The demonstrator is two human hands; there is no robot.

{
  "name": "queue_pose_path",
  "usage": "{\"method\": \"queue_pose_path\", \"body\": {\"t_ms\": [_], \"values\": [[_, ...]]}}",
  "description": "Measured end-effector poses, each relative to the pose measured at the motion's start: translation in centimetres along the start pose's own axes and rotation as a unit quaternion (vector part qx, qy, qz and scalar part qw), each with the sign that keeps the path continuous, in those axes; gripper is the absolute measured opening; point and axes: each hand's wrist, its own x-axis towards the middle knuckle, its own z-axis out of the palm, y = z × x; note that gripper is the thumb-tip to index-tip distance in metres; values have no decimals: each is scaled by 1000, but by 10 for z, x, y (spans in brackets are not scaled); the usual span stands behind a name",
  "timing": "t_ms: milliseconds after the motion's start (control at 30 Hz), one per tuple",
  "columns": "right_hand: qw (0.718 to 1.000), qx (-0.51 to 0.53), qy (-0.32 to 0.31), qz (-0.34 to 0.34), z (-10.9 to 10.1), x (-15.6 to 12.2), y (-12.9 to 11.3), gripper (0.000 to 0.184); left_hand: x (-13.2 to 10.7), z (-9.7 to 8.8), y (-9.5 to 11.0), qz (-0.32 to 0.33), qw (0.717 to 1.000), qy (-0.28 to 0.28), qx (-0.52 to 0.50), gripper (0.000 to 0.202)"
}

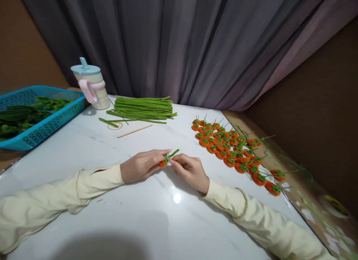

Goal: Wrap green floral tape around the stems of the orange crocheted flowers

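Over the middle of the white table (134, 215), my left hand (145, 163) is closed around a small orange pipe-cleaner pumpkin (162, 163) with a green top. A short green stem (175, 153) sticks up from it toward the right. My right hand (191, 170) pinches at the stem's base, thumb against the fingers. Something small and whitish shows at that fingertip, too small to name. The left fingers cover most of the pumpkin. Beyond my hands lies a thin wooden stick (134, 131).
Green pipe cleaners (142, 109) lie bundled at the back, near a rubber band (115, 125). A lidded cup (93, 84) with a pink handle stands behind a blue basket (53, 127) of green pieces. Finished orange pumpkins (229, 162) fill the right side. Curtains (173, 43) hang behind.
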Motion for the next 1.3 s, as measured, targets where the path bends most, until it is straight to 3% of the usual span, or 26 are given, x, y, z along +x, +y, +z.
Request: {"method": "queue_pose_path", "body": {"t_ms": [400,667,1033,1300], "values": [[1000,16,4,1,0,0,0,19,-4,3,-6,34,996,6,79,31],[1000,28,-4,8,0,1,0,18,-4,2,-4,31,997,13,74,33],[970,200,-52,125,-4,11,-7,26,-4,1,-3,51,995,12,90,29],[953,263,-93,121,-5,12,-2,25,-4,1,-3,50,994,12,95,28]]}}
